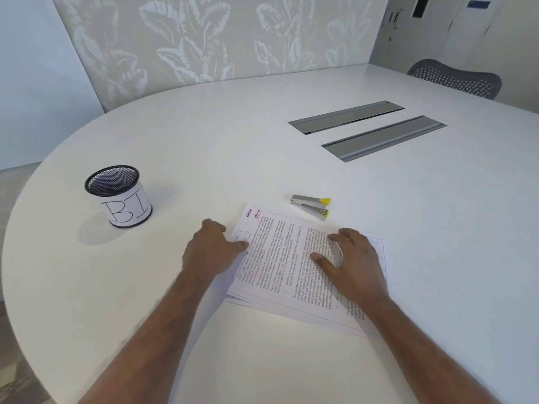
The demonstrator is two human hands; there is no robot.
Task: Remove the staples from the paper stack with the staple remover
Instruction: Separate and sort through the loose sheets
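A stack of printed paper (280, 258) lies skewed on the white table (262, 147), its sheets slightly fanned at the near edge. My left hand (213, 249) rests on the stack's left edge, thumb pressing on the top sheet and fingers bent down onto the table beside it. My right hand (350, 263) lies on the right part of the stack, its thumb and curled fingers pinching up a small fold of the top sheet. The staple remover (312, 207), grey metal with yellow tips, lies untouched on the table just beyond the stack. No staple is discernible.
A black mesh cup (118, 196) with a white handwritten label stands at the left. Two grey cable-hatch covers (367, 131) are set into the table farther back. A dark mesh chair back (455, 78) shows at the far right, and a patterned wall stands behind.
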